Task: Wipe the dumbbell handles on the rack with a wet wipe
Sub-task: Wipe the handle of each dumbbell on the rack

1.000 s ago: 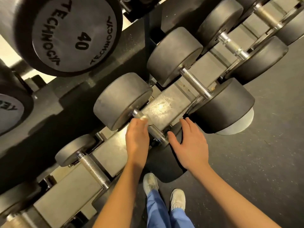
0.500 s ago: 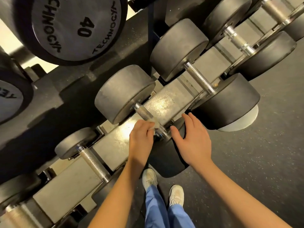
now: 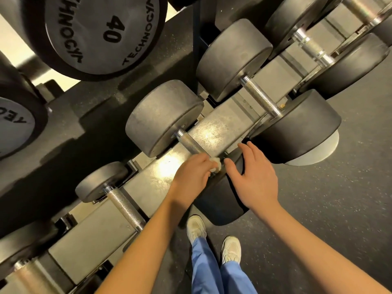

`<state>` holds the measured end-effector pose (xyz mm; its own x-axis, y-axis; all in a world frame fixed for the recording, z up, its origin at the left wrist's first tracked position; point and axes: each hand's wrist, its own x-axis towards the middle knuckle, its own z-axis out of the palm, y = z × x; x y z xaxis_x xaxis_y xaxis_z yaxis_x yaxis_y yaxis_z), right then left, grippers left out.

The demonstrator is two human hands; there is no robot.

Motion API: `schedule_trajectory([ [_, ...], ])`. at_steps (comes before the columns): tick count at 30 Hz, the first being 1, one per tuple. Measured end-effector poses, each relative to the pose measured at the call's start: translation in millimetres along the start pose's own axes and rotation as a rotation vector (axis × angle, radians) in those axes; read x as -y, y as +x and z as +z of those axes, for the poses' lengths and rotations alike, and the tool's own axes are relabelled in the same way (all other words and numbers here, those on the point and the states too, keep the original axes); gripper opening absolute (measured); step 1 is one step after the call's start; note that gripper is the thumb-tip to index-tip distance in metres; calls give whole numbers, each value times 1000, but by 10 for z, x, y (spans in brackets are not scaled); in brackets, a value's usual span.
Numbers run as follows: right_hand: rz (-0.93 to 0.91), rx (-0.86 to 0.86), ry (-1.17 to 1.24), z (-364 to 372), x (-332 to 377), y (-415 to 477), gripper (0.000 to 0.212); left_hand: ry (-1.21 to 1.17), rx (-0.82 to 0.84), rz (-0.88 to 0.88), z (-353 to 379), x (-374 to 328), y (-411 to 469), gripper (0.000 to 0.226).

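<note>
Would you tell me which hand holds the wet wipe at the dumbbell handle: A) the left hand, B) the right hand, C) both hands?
A: the left hand pinches the white wet wipe against the handle, while the right hand lies open with nothing in it.

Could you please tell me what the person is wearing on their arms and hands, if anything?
Both forearms are bare up to the frame edge, with no sleeves in view. The left hand and right hand wear no gloves, and no watch, bracelet or ring shows. Lower down are light blue trousers and white sneakers.
</note>
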<state>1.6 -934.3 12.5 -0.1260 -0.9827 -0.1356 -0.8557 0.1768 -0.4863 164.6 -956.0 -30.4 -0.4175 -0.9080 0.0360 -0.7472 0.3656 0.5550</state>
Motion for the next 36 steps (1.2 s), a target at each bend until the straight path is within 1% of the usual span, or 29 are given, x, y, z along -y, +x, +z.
schedule_trajectory([
  [2,2,0,0,-5,4,-3,68,67,44,66,-76,-2,61,22],
  [3,2,-2,2,-6,6,-2,67,105,37,58,-107,-6,105,25],
  [5,1,-7,4,-3,4,2,66,138,-48,-30,-96,2,179,31],
  [7,5,-3,5,-6,4,4,67,101,-109,-98,-61,-17,194,29],
  [11,5,-1,-1,-5,8,4,67,46,32,-4,-5,-76,89,21],
  [13,8,-8,3,-4,8,7,67,81,18,-22,-56,-51,97,23],
  [14,8,-11,3,-1,6,7,68,98,-31,-62,-92,-29,113,24],
  [16,5,-15,-1,6,-2,3,71,99,-170,-224,-171,20,153,22],
  [18,3,-14,-3,13,-10,2,74,40,-273,-368,-216,23,181,21],
  [20,4,-14,-4,21,-14,8,75,-56,-316,-445,-186,-46,184,16],
  [21,4,-17,-4,25,-17,11,74,-110,-300,-475,-126,-99,168,16],
  [22,5,-17,-7,29,-18,15,74,-142,-261,-479,-74,-134,130,17],
  [25,11,-4,-13,27,-16,13,76,-59,-133,-332,-49,-102,18,20],
  [27,14,-2,-11,27,-16,18,77,25,-139,-268,-126,25,92,19],
  [28,15,-2,-12,26,-17,18,77,72,-173,-272,-164,64,153,16],
  [31,16,-5,-20,26,-16,13,77,114,-346,-345,-201,38,256,12],
  [33,15,-2,-20,33,-18,12,77,79,-338,-393,-125,-17,214,14],
  [34,16,-1,-20,36,-21,15,77,51,-301,-375,-77,-43,170,15],
  [36,14,-6,-26,41,-28,16,77,55,-227,-206,19,-95,45,18],
])
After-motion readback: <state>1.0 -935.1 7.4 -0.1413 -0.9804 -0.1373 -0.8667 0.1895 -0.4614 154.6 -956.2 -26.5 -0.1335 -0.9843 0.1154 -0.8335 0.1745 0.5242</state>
